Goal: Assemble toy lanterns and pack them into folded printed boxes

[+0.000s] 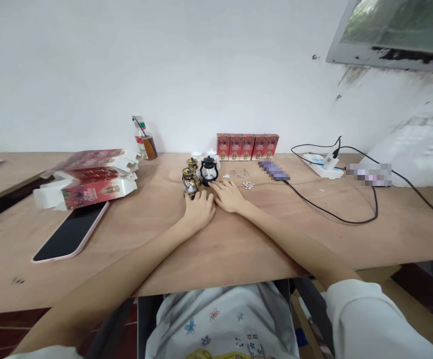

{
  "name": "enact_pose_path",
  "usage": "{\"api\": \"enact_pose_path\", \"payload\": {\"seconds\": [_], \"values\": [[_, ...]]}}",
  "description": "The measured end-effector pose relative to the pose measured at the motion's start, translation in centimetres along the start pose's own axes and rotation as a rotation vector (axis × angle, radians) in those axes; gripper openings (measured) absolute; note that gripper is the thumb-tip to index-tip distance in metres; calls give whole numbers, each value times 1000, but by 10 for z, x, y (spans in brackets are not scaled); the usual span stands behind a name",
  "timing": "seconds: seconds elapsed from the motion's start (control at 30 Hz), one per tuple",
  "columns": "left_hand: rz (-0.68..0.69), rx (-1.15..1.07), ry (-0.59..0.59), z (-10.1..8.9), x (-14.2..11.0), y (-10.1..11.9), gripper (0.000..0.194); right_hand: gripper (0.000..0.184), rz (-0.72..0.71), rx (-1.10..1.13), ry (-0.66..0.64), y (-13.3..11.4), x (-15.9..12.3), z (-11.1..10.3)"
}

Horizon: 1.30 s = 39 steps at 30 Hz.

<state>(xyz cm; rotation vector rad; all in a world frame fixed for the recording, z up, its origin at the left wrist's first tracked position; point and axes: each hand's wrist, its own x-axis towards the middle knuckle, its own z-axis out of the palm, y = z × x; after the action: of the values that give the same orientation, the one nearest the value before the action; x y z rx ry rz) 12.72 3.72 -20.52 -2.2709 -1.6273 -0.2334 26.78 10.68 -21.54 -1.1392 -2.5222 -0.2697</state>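
Observation:
A cluster of miniature lanterns stands upright on the wooden table. At its front left is a gold lantern point(189, 182), with another gold lantern point(192, 163) just behind. To their right stands a black lantern point(209, 171) with a clear middle. White lanterns point(212, 153) show partly at the back. My left hand point(200, 209) rests on the table, its bent fingers apart and touching the base of the front gold lantern. My right hand point(229, 196) lies fairly flat, fingers stretched toward the black lantern's base and seeming to touch it. Neither hand grips anything.
Small round pieces point(248, 185) and clear bits point(241, 173) lie right of my hands. Red boxes point(242, 147) line the wall. Opened red cartons point(93, 179) and a phone point(72, 232) are left, a bottle point(144, 142) behind. Another phone point(274, 170) trails a cable toward a power strip point(323, 167).

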Motion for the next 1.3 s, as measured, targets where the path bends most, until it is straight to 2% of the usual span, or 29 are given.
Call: {"api": "enact_pose_path", "payload": {"seconds": [0.2,0.4,0.5,0.6,0.97,1.3], "values": [[26,-16,8,4,2,-6,27,51,2,-38,-13,-2,0,-1],[43,-69,10,9,4,-10,32,46,238,20,75,-6,3,9],[36,-89,11,10,5,-11,33,44,240,56,110,-6,5,13],[31,-109,10,10,5,-11,34,45,244,66,75,-6,5,12],[29,-240,-67,12,9,-14,39,66,268,147,8,-7,7,1],[78,-274,-123,17,15,-20,46,64,323,182,3,-2,8,1]]}}
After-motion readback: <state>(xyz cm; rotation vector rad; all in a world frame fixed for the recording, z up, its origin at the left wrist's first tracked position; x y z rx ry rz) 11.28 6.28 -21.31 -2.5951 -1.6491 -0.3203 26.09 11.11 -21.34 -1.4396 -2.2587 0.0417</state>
